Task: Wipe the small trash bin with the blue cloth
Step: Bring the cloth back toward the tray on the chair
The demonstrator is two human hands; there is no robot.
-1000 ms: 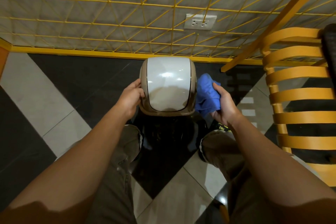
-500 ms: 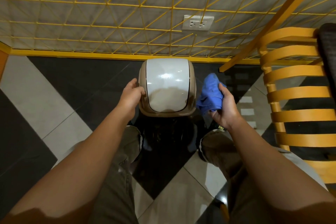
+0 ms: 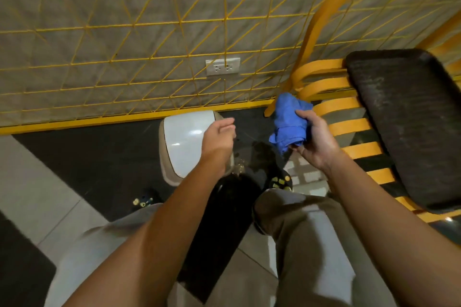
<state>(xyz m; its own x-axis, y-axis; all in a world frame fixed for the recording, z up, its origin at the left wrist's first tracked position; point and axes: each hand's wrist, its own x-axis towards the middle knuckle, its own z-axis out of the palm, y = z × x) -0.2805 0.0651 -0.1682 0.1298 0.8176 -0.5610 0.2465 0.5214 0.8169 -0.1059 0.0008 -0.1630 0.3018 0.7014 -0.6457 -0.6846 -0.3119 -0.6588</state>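
Note:
The small trash bin (image 3: 184, 144) has a white glossy lid and tan sides; it stands on the dark floor tile close to the wall. My left hand (image 3: 218, 138) hovers over the bin's right part, fingers loosely curled, holding nothing and covering that side. My right hand (image 3: 313, 138) is raised to the right of the bin and grips the bunched blue cloth (image 3: 289, 121), which is clear of the bin.
A yellow slatted chair (image 3: 344, 107) with a dark seat cushion (image 3: 409, 122) stands close on the right. A grey wall with a yellow wire grid (image 3: 149, 32) and a power socket (image 3: 222, 67) is behind the bin. My knees and shoes are below.
My left hand let go of the bin's left side and now hangs above its right side. My right hand lifted the cloth away from the bin. The view swung right.

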